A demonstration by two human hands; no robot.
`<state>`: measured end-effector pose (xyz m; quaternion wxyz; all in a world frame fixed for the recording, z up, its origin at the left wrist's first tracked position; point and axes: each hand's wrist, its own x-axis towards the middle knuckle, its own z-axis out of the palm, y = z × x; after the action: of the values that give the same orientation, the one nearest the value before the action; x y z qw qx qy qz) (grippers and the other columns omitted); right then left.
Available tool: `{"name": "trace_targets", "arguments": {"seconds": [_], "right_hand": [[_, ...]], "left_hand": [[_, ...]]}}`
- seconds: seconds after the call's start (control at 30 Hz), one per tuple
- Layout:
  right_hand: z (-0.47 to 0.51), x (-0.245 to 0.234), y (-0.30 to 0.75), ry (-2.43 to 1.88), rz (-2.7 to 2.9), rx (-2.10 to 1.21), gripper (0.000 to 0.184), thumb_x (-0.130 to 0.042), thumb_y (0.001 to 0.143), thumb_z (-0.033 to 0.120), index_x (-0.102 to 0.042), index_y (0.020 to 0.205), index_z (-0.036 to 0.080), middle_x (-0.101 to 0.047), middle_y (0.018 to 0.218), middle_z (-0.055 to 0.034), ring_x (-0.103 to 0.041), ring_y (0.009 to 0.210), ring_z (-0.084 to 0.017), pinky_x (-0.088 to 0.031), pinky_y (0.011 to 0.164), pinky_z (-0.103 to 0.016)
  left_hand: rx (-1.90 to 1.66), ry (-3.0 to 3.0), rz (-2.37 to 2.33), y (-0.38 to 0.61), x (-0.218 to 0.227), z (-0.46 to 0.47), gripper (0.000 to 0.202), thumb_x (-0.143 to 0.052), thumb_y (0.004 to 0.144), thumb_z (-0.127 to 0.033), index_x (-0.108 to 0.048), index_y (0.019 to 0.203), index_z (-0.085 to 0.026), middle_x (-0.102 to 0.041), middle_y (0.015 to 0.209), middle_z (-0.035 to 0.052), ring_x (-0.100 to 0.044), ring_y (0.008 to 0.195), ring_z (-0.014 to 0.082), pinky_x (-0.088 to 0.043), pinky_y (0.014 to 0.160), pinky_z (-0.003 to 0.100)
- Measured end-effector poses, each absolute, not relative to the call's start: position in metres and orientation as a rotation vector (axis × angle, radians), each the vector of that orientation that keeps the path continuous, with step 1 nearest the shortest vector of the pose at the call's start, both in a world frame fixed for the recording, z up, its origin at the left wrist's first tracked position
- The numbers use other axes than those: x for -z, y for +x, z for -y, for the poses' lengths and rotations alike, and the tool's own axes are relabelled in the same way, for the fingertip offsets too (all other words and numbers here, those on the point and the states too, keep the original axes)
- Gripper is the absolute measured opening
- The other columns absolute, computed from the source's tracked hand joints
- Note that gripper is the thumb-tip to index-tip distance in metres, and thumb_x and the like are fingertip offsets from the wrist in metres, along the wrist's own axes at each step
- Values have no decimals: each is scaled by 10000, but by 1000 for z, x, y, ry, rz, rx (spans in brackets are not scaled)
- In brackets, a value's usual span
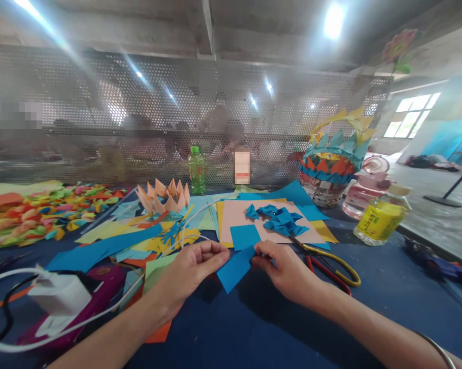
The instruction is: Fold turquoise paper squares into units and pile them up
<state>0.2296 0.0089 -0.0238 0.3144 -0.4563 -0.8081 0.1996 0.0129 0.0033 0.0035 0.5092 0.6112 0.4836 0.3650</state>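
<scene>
Between my two hands is a small sheet of blue paper [235,270], tilted above the dark blue tabletop. My left hand [205,260] pinches its left edge between thumb and fingers. On the opposite side, my right hand [273,261] grips the upper right corner with fingertips closed. Just beyond lies a blue paper square [245,237] on a pale pink sheet [234,212]. Several folded blue paper pieces [284,220] are heaped on that sheet. Scissors [333,266] with red and yellow handles lie right of my right hand, blades toward the pile.
Folded paper scraps [61,210] cover the far left. A peach paper ring [165,200], green bottle [197,171] and paper basket [328,164] stand along the back. A yellow-labelled bottle [382,218] is at right. A white charger [59,294] and cables sit near left. A perforated screen [157,113] stands behind.
</scene>
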Motion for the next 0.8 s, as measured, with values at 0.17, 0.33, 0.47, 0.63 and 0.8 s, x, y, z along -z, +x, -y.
{"name": "trace_targets", "arguments": {"seconds": [0.17, 0.33, 0.47, 0.63, 0.8], "right_hand": [[-7, 23, 229, -1172, 2165, -513, 174, -526, 893, 143, -516, 722, 176, -561, 709, 3, -489, 663, -138, -336, 612, -249], [-6, 23, 229, -1124, 2192, -510, 184, -521, 897, 137, -517, 718, 178, -552, 691, 10, -475, 644, -133, -338, 595, -242], [-5, 23, 228, -1088, 2197, -517, 167, -518, 906, 138, -545, 746, 178, -573, 715, 2, -504, 676, -139, -358, 619, -244], [-5, 23, 227, -1104, 2211, -498, 162, -539, 897, 134, -551, 741, 173, -589, 724, -3, -520, 682, -142, -369, 627, -248], [-3, 25, 227, -1114, 2225, -483, 126, -521, 900, 141, -582, 798, 182, -619, 770, -21, -557, 722, -160, -419, 650, -266]], "left_hand": [[-873, 1425, -1145, 12, -1, -5, 325, -747, 697, -464, -678, 830, -176, -651, 714, -13, -565, 667, 132, -440, 654, 238], [-851, 1398, -1128, 9, 3, -6, 339, -776, 662, -422, -678, 867, -171, -697, 790, 23, -620, 726, 164, -463, 699, 271], [-840, 1407, -1109, 8, 5, -8, 328, -769, 669, -399, -671, 875, -165, -712, 809, 35, -644, 748, 175, -478, 723, 285], [-871, 1479, -1119, 12, 2, -5, 275, -745, 681, -352, -649, 864, -170, -706, 834, 36, -652, 814, 191, -494, 791, 308], [-858, 1575, -1096, 17, 0, 1, 355, -726, 661, -312, -603, 968, -181, -678, 956, 60, -651, 849, 215, -522, 759, 325]]}}
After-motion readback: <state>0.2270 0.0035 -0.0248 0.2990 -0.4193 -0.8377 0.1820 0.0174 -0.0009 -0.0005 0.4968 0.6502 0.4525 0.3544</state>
